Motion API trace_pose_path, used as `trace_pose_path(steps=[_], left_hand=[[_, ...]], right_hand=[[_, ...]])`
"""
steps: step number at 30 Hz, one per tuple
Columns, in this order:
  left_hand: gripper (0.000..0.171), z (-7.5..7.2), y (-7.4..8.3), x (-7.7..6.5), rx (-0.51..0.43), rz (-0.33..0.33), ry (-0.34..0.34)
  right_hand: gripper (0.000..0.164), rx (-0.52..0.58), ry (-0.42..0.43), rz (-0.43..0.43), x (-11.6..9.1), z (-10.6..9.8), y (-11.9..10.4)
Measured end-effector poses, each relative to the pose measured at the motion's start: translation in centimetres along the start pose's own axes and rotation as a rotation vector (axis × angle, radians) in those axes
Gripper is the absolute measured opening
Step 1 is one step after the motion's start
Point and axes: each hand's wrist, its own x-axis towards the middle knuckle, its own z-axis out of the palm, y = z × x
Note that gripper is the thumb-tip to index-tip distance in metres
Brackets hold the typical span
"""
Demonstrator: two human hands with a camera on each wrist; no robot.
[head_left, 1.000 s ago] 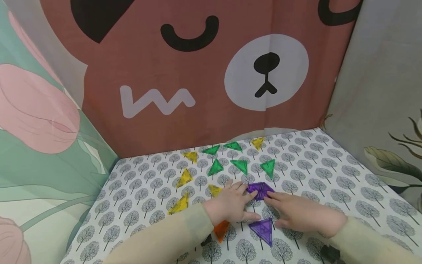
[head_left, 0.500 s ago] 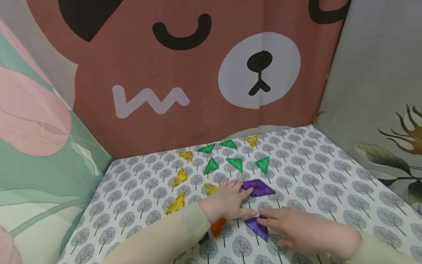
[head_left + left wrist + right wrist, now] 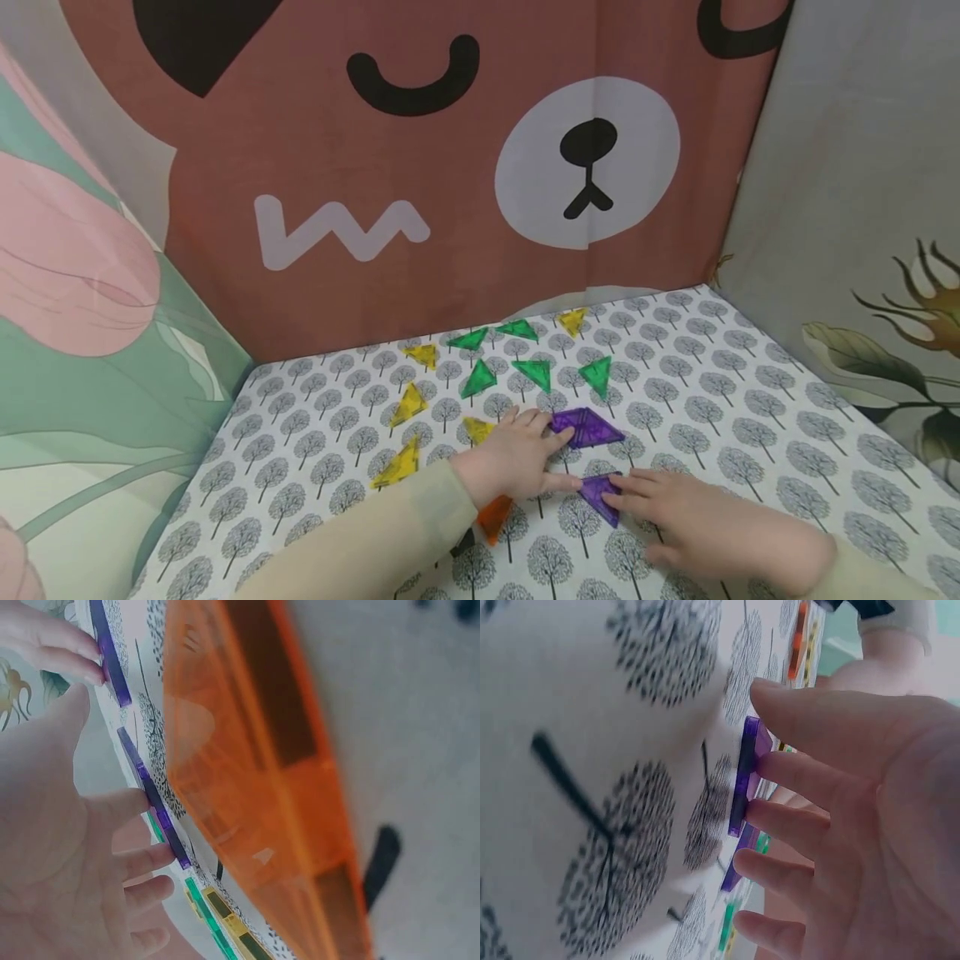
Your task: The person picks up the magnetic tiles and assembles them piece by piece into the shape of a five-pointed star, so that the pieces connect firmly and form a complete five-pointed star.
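Observation:
Two purple translucent triangle tiles lie edge to edge on the tree-print cloth. The fingertips of my left hand rest on the left part of this pair. Just nearer to me lies a single purple triangle tile, its right side under the extended fingertips of my right hand. In the right wrist view, fingers press on that purple tile and the thumb stands off it. My left thumb reaches toward the single tile's left corner; whether it touches is unclear.
Several green triangle tiles and yellow triangle tiles lie farther back and to the left. An orange triangle tile sits by my left wrist, large in the left wrist view. A bear-print curtain rises behind the cloth-covered surface.
My right hand has left the joined pair and come back toward me onto the single purple tile, which has turned and shifted right, closer to the pair. My left hand has stayed on the pair.

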Motion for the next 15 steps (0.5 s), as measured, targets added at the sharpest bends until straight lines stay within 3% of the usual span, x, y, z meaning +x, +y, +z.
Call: trace_pose_path(steps=[9, 15], left_hand=[[0.090, 0.3, -0.2, 0.2, -0.014, 0.006, -0.004], [0.089, 0.0, -0.1, 0.0, -0.036, 0.010, -0.003]], right_hand=[[0.068, 0.045, 0.031, 0.109, -1.3, -0.4, 2.3], [0.075, 0.121, 0.013, 0.234, -2.6, -0.7, 4.7]])
